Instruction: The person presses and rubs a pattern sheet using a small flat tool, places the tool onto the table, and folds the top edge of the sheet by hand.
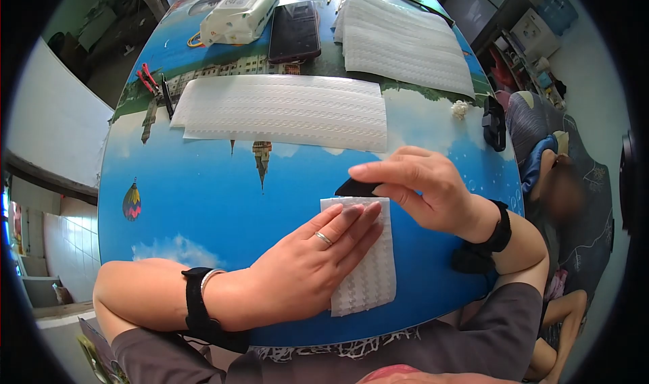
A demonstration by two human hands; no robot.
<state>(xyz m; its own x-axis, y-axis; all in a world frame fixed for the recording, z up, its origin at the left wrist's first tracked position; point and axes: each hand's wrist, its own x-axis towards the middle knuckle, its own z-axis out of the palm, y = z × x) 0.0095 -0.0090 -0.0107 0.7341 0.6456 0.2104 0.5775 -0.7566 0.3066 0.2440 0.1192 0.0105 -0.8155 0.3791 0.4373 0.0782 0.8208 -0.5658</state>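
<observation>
A narrow white sheet with rows of raised shapes lies on the blue printed table near its front edge. My left hand rests flat across the upper part of this sheet, its fingers stretched out and side by side. Between the thumb and fingers of my right hand is a flat black piece with a slanted end, its exact kind unclear. That piece is at the sheet's top edge, just beyond my left fingertips. My left palm and fingers hide part of the sheet.
Beyond my hands lie long white embossed sheets and a larger stack. A phone, a wipes pack, red-handled pliers and a black strapped object are around them. Another person is at the right.
</observation>
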